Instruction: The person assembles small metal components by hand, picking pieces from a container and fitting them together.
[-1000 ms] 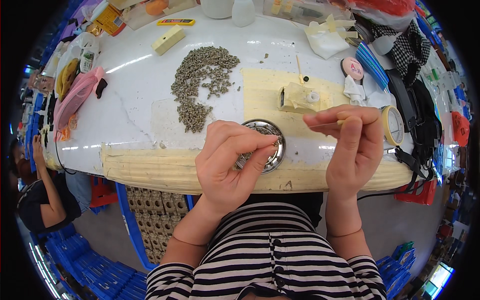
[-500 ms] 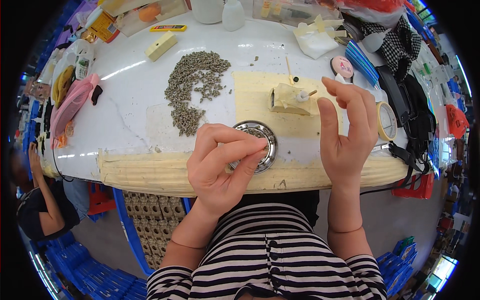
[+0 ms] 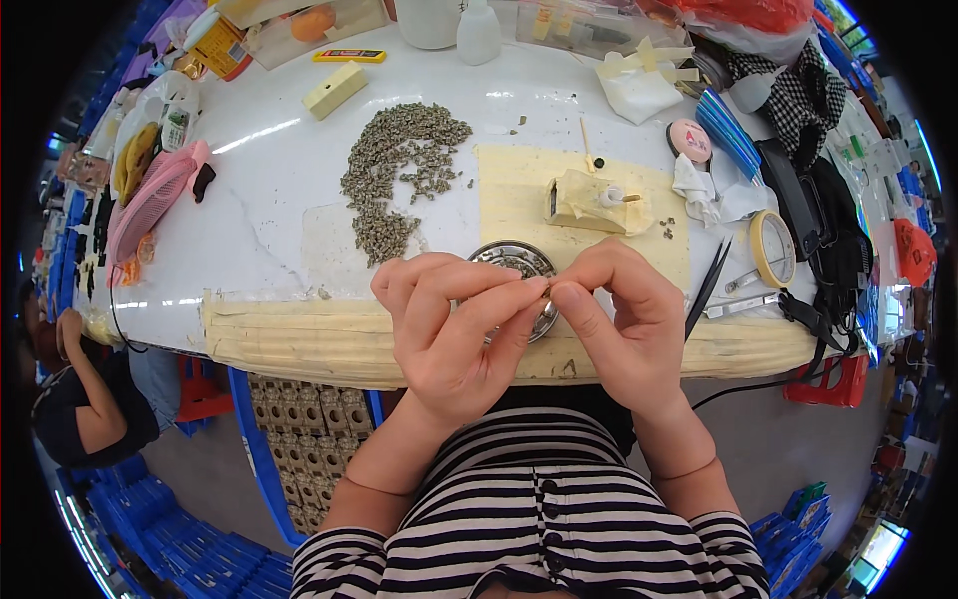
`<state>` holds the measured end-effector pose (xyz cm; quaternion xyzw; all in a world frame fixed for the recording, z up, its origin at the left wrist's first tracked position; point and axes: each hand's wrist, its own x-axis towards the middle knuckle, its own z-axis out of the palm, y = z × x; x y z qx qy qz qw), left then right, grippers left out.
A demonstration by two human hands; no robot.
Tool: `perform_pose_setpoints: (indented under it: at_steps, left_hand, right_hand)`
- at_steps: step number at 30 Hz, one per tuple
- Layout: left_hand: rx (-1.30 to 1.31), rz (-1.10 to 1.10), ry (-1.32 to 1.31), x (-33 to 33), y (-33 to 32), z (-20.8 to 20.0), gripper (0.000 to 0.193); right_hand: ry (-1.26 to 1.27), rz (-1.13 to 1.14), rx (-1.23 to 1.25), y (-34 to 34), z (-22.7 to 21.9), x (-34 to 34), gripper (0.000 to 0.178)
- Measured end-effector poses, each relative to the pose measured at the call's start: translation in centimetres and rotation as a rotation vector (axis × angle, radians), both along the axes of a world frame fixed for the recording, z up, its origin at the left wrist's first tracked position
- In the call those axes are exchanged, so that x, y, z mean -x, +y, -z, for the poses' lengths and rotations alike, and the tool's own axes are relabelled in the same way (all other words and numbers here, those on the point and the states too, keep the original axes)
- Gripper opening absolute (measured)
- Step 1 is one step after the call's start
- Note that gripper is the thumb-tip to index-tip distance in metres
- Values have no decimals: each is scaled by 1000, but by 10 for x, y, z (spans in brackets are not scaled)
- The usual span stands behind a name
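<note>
My left hand [image 3: 454, 334] and my right hand [image 3: 629, 334] meet fingertip to fingertip over a round steel dish [image 3: 511, 250]. Both are closed in a pinch at the same spot. A tiny brownish piece shows between the fingertips, too small to make out its kind. The dish holds small parts, and my fingers cover much of it. Beyond my left hand lies a loose pile of small grey metal parts [image 3: 384, 200]. A block wrapped in cream tape [image 3: 584, 203], with a white-and-brown peg on it, stands beyond my right hand. Several small parts [image 3: 668, 229] lie beside the block.
Dark tweezers [image 3: 709, 285], a metal tool [image 3: 740, 305] and a tape roll [image 3: 772, 250] lie at the right. A cream block [image 3: 335, 91] and bottles stand at the back. Padded tape lines the table's front edge [image 3: 289, 334]; a blue crate [image 3: 261, 449] of metal castings sits below.
My right hand has come down and left from beside the wrapped block and closed at my left fingertips. The tweezers and small parts it hid now show. My left hand stays over the dish.
</note>
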<state>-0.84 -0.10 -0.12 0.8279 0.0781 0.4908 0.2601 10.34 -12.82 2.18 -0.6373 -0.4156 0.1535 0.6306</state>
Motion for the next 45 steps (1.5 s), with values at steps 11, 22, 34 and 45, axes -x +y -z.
perform_pose_setpoints:
  at_steps: [11, 22, 34, 45]
  left_hand:
    - [14, -3, -3, -2, 0, 1, 25]
    - [-75, 75, 62, 2, 0, -5, 24]
    - [-52, 63, 72, 0, -1, -5, 16]
    - [-10, 45, 76, 1, 0, -4, 16]
  right_hand:
    - [-618, 221, -38, -1, 2, 7, 26]
    - [48, 53, 33, -6, 1, 1, 6]
    - [118, 6, 72, -6, 3, -1, 10]
    - [32, 71, -19, -11, -3, 3, 8]
